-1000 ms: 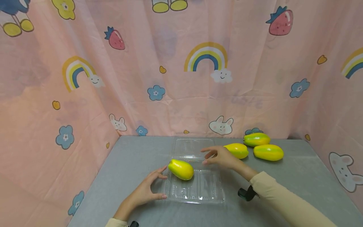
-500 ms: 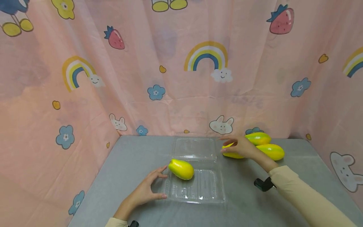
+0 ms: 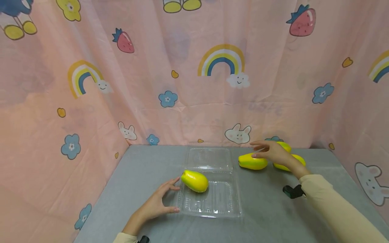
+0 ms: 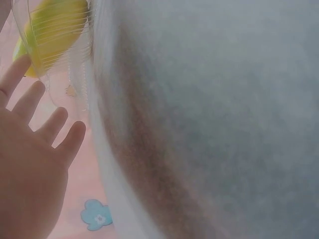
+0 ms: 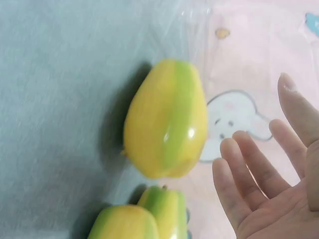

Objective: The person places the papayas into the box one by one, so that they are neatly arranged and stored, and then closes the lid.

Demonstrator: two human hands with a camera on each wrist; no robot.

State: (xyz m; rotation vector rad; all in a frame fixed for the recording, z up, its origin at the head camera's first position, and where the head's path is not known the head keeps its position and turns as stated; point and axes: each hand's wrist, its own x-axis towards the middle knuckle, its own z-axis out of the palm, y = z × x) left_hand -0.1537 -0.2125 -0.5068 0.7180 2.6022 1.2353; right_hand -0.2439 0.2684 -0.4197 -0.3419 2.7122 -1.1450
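A yellow-green papaya (image 3: 195, 181) lies at the back left of a clear plastic clamshell box (image 3: 228, 202), whose lid (image 3: 209, 158) is folded back. My left hand (image 3: 155, 202) is at the box's left side, fingers spread and thumb apart; whether it touches the rim I cannot tell. Over a second papaya (image 3: 250, 162), to the right of the lid, hovers my right hand (image 3: 275, 153), with nothing in its grasp. The right wrist view has this papaya (image 5: 167, 119) apart from the loosely extended fingers (image 5: 256, 169).
Two more papayas, one behind (image 3: 285, 146) and one in front (image 3: 282, 167), lie at the back right, partly covered by my right hand and wrist. The grey table (image 3: 146, 165) meets a pink printed curtain (image 3: 194, 118) at its far edge.
My right hand has moved right, from above the box to over the papayas. My left hand and the papaya in the box have stayed in place.
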